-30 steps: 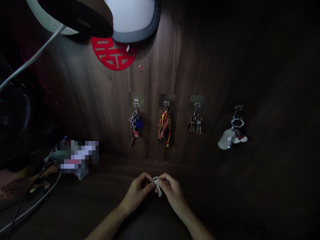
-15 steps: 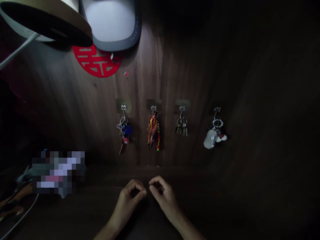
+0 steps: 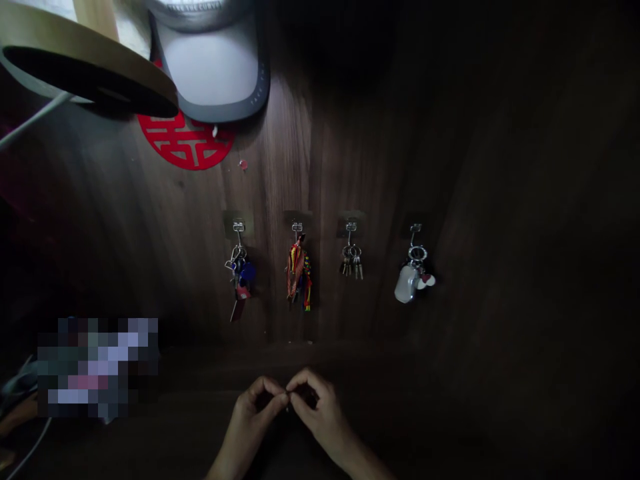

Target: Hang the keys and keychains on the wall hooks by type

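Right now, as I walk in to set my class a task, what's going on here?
The person's left hand and right hand are pinched close together; anything the hands may hold is too small and dim to identify. Beyond, four hooks carry, left to right, a cluster with a blue tag, colourful cords, small keys and a pale pendant.

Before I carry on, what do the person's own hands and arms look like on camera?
The left hand and right hand are bare, with slender fingers; I see no gloves or rings. The left forearm and right forearm show no sleeves, watches or markings within the dim frame.
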`<state>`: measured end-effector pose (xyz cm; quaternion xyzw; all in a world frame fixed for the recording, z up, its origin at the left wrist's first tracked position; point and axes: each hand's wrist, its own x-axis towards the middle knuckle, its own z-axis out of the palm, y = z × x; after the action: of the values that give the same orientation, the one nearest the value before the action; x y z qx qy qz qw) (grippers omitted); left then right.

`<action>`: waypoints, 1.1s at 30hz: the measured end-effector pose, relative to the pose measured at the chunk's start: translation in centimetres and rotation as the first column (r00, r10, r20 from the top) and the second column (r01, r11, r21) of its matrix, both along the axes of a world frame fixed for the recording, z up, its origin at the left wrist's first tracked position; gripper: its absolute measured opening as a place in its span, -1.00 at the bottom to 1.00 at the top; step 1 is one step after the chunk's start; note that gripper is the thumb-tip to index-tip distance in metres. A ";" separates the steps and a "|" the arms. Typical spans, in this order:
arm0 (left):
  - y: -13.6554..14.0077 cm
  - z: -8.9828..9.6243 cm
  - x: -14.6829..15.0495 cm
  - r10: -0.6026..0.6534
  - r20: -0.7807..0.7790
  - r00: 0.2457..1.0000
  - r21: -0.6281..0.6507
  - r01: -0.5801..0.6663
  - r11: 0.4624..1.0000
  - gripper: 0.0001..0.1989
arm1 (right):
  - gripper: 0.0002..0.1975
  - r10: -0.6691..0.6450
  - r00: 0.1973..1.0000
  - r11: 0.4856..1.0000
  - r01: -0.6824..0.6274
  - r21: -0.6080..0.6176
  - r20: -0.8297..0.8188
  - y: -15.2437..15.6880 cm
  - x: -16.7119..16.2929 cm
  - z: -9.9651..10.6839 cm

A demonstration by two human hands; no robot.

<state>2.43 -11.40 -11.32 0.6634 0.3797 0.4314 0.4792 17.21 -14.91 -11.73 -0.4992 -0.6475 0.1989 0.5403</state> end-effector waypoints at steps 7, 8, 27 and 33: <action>-0.1 -0.3 0.0 0.023 -0.127 0.992 -0.001 -0.023 1.000 -0.60 | -0.90 -0.154 0.973 0.986 0.163 0.041 -0.173 0.6 1.9 3.0; -0.1 -0.5 0.0 0.005 -0.153 0.988 0.009 -0.003 1.000 -0.61 | -0.88 -0.177 0.966 0.981 0.189 0.051 -0.189 0.8 2.4 3.7; 0.2 -1.7 0.2 -0.107 -0.272 0.956 0.097 0.138 0.986 -0.78 | -0.78 -0.321 0.898 0.866 0.407 0.290 -0.300 6.3 11.2 20.0; 0.1 -1.8 0.3 -0.102 -0.300 0.948 0.088 0.134 0.987 -0.81 | -0.75 -0.346 0.870 0.888 0.424 0.178 -0.351 6.4 11.8 19.7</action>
<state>2.72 -11.34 -13.16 0.7665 0.3826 0.3179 0.4062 29.05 -8.50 8.00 -0.5097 -0.4610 0.0789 0.7221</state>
